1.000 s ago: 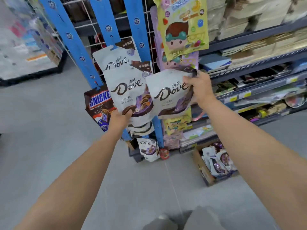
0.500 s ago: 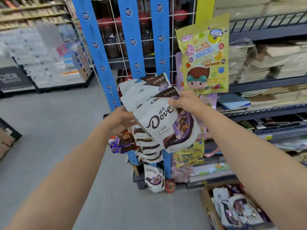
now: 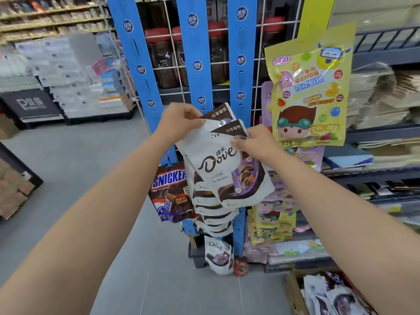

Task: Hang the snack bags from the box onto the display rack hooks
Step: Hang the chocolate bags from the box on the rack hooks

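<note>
Taken as landmark: the middle blue strip of the display rack.

Left of the strip and low down: Snickers bags, hung in a bunch.

Just left of the strip, about half way down it: the left hand, fingers curled, pinched on the upper left corner of the front Dove bag. Could not tell whether the second Dove bag behind was caught in the same pinch.

Held directly in front of the strip, that front bag: top end up, long axis near upright and leaned a little, lower end free above the hung Dove bags farther down the strip. Could not see the hook itself; probably hidden behind the two bag tops.

Just right of the strip: the right hand, thumb and fingers closed on the upper right edge of the same bag, beside its hang hole.

Judged the left hand nearer to the strip, the right hand nearer to the hole. Judged therefore that the next move needed the top edge pushed away from the person, toward the strip, hole first.

Farther right of the strip and higher: a yellow candy bag. Far right and lowest: the box, on the floor, more bags inside.
</note>
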Demonstrator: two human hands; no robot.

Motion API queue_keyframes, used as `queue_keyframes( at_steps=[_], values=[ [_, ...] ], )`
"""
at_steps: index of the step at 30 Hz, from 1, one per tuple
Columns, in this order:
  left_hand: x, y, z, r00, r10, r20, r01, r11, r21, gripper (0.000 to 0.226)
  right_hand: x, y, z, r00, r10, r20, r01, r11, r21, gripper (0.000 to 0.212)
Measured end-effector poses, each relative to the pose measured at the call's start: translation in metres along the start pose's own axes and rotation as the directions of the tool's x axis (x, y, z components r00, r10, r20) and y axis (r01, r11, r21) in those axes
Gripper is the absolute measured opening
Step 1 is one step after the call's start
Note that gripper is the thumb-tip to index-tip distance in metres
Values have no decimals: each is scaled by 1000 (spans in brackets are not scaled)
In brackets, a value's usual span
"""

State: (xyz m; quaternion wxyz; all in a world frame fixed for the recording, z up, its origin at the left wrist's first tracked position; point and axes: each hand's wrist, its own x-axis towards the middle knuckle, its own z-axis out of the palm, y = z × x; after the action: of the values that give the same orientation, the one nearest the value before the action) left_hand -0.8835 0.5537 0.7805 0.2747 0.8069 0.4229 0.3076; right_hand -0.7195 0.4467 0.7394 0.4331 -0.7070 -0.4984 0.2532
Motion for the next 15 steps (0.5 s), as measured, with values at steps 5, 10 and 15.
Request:
queue_keyframes(
  at_steps=[5,10,15],
  values=[
    [24,4,1,999,20,-28,-17,996,87,23,13,-7,3,995,-38,-95,40,999,14,38],
    [33,18,2,936,203,-286,-151,969,194,9,27,-19,8,985,-78,-156,95,989,110,34],
    [49,25,1,873,344,-346,-263,929,261,14,35,-29,8,968,-32,-250,81,978,190,41]
  ],
)
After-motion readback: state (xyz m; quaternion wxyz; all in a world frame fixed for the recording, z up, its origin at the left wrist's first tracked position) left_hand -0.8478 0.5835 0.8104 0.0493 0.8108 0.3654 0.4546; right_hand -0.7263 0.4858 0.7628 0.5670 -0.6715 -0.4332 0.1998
